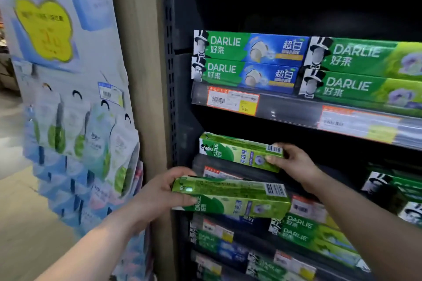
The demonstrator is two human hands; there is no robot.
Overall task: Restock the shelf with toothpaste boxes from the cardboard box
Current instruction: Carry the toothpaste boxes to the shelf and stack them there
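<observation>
Left fingers (pixel 186 201) clamp near box (pixel 233 198) at left end | right fingers (pixel 272 159) clamp far box (pixel 237 151)

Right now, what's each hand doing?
Left hand: grips the lower green toothpaste box.
Right hand: grips the upper green toothpaste box.

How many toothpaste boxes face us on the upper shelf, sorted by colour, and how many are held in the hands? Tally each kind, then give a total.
Green-and-blue boxes, upper shelf: 2
Green-and-lime boxes, upper shelf: 2
Green boxes held, one in the left hand, one in the right hand: 2
Total: 6
</observation>
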